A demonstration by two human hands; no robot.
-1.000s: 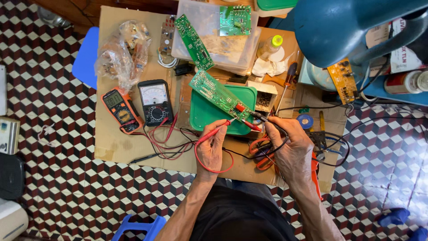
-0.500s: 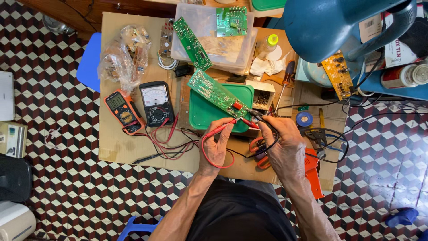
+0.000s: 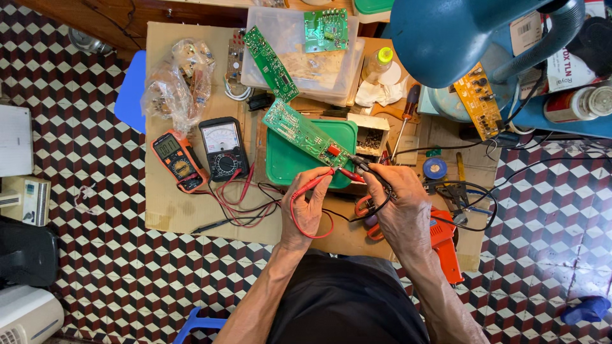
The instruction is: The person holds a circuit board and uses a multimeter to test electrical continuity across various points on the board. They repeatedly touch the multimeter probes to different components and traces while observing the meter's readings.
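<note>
Cardboard-covered bench (image 3: pixel 191 210) carries the green board (image 3: pixel 306 134). At its near end, left hand (image 3: pixel 310 207) grips the red probe (image 3: pixel 312 185), right hand (image 3: pixel 398 204) grips the black probe (image 3: pixel 366 167); tips touching, meter (image 3: pixel 223 148) beside.

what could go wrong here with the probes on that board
1. The green board lies tilted over the green lid's edge; pressure from the red probe in the left hand or the black probe in the right hand might rock it, and a tip may slip onto another contact.
2. The red leads lie tangled beside the meters; a tug could drag the analog meter.
</note>
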